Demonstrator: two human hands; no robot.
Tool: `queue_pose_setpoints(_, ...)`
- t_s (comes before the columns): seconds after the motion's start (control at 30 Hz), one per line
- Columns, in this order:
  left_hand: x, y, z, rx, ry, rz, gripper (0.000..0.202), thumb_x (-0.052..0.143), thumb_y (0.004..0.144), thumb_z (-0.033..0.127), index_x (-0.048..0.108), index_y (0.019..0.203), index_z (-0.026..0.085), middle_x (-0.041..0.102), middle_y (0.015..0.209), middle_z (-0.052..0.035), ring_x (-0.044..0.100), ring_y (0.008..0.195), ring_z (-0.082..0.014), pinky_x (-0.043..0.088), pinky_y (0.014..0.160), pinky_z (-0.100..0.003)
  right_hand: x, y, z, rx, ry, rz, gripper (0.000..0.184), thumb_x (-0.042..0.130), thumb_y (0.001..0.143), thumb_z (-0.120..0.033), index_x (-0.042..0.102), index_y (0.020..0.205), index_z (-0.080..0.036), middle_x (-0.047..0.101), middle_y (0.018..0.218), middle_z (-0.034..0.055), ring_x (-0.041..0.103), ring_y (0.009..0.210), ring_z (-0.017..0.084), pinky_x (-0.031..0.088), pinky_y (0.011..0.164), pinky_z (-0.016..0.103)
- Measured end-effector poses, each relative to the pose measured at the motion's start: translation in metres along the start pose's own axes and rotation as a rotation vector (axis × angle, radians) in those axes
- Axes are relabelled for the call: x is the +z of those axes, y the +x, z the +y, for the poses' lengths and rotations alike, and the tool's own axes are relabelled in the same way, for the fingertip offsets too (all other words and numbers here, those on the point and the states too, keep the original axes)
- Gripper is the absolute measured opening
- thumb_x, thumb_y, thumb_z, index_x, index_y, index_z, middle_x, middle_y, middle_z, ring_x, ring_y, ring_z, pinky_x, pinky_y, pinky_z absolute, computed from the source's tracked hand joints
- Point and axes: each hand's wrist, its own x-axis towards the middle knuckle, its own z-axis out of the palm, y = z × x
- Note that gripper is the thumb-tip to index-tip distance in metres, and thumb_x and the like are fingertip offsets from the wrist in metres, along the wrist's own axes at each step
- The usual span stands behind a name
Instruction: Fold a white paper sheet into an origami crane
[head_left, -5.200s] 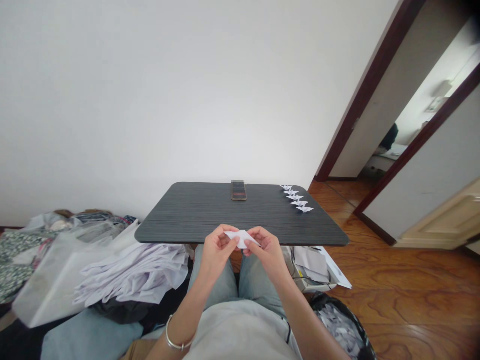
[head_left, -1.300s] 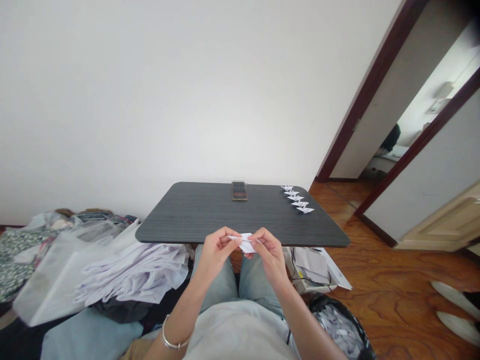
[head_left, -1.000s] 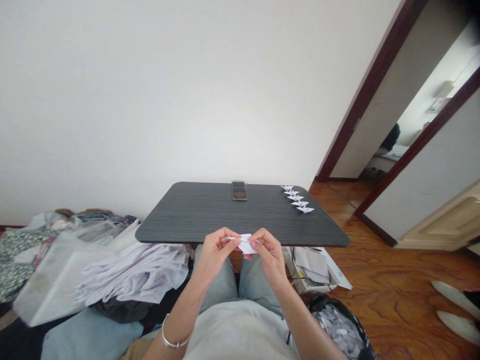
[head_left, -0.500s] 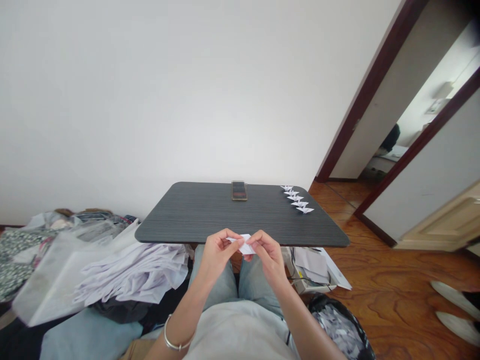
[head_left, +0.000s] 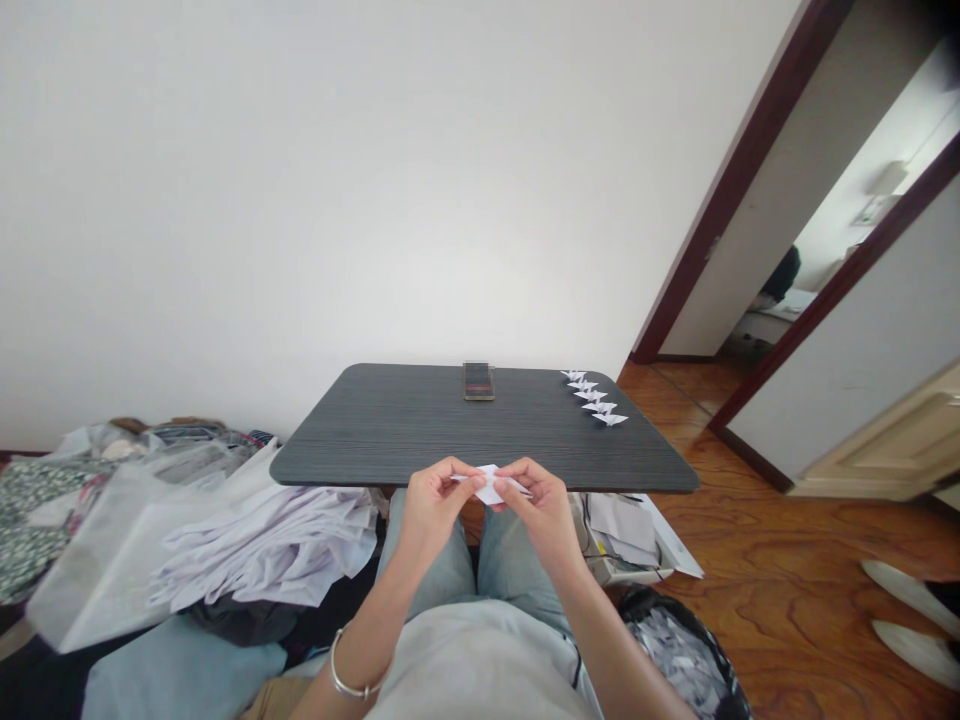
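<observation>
A small piece of folded white paper point(head_left: 489, 486) is pinched between my two hands, just over the near edge of the dark table point(head_left: 420, 430). My left hand point(head_left: 433, 500) grips its left side with thumb and fingers closed. On the other side, my right hand point(head_left: 538, 500) holds it the same way, a pointed tip of paper showing by the fingers. Both thumbs lie on top of the paper; the fingertips beneath are mostly hidden. Several white folded paper cranes point(head_left: 598, 407) stand in a slanting row at the table's right end.
A phone point(head_left: 478, 381) rests at the table's back, near the wall. Clothes point(head_left: 270, 540) are heaped at the left. Below the table's right side sit a white box of papers point(head_left: 622, 540) and a black bag point(head_left: 686, 655) of paper scraps. Shoes point(head_left: 911, 600) show far right.
My right fingers have shifted slightly on the folded paper, which now looks flatter and wider, with its right tip showing. My left hand has barely moved.
</observation>
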Motion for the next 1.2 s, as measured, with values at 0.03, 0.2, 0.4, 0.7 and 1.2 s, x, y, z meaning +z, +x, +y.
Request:
queue_pose_setpoints(0.03,0.0,0.0,0.0,0.004,0.004,0.005,0.012,0.069,0.065,0.026,0.066,0.064,0.014,0.068,0.06,-0.0017,0.061,0.057,-0.0147,0.046,0.057,-0.024,0.0,0.0,0.0,-0.001,0.004,0.004,0.022,0.072,0.068,-0.038,0.063,0.072,-0.018,0.066,0.065,0.0018,0.058,0.056,0.014,0.049,0.048,0.023)
queue_pose_setpoints(0.2,0.001,0.001,-0.002,0.004,0.001,0.012,0.012,0.069,0.065,0.025,0.066,0.062,0.014,0.068,0.059,-0.0013,0.06,0.055,-0.0142,0.046,0.056,-0.023,0.001,0.001,0.003,0.015,0.047,0.005,0.021,0.074,0.066,-0.036,0.064,0.07,-0.018,0.068,0.065,0.002,0.059,0.056,0.014,0.049,0.05,0.023)
queue_pose_setpoints(0.4,-0.003,0.004,-0.003,-0.01,0.008,-0.042,0.013,0.07,0.065,0.026,0.069,0.068,0.013,0.07,0.064,-0.0029,0.063,0.059,-0.0153,0.048,0.059,-0.024,-0.001,0.004,0.005,0.014,0.057,-0.009,0.022,0.075,0.064,-0.037,0.065,0.069,-0.018,0.069,0.062,0.0017,0.06,0.055,0.014,0.05,0.05,0.024)
queue_pose_setpoints(0.7,-0.006,0.006,-0.005,0.025,0.178,-0.054,0.011,0.066,0.069,0.025,0.071,0.07,0.015,0.072,0.067,-0.0039,0.064,0.063,-0.0172,0.047,0.06,-0.024,-0.001,0.007,0.01,0.03,0.006,-0.011,0.019,0.076,0.062,-0.034,0.068,0.067,-0.018,0.07,0.064,0.0031,0.061,0.058,0.016,0.051,0.053,0.025)
queue_pose_setpoints(1.2,-0.003,0.007,-0.008,0.008,0.168,-0.051,0.017,0.064,0.072,0.03,0.067,0.067,0.014,0.067,0.06,-0.0023,0.06,0.055,-0.0148,0.044,0.054,-0.023,-0.001,0.006,0.009,-0.007,-0.025,0.055,0.016,0.073,0.065,-0.031,0.067,0.063,-0.017,0.066,0.058,0.0013,0.057,0.054,0.014,0.046,0.053,0.025)
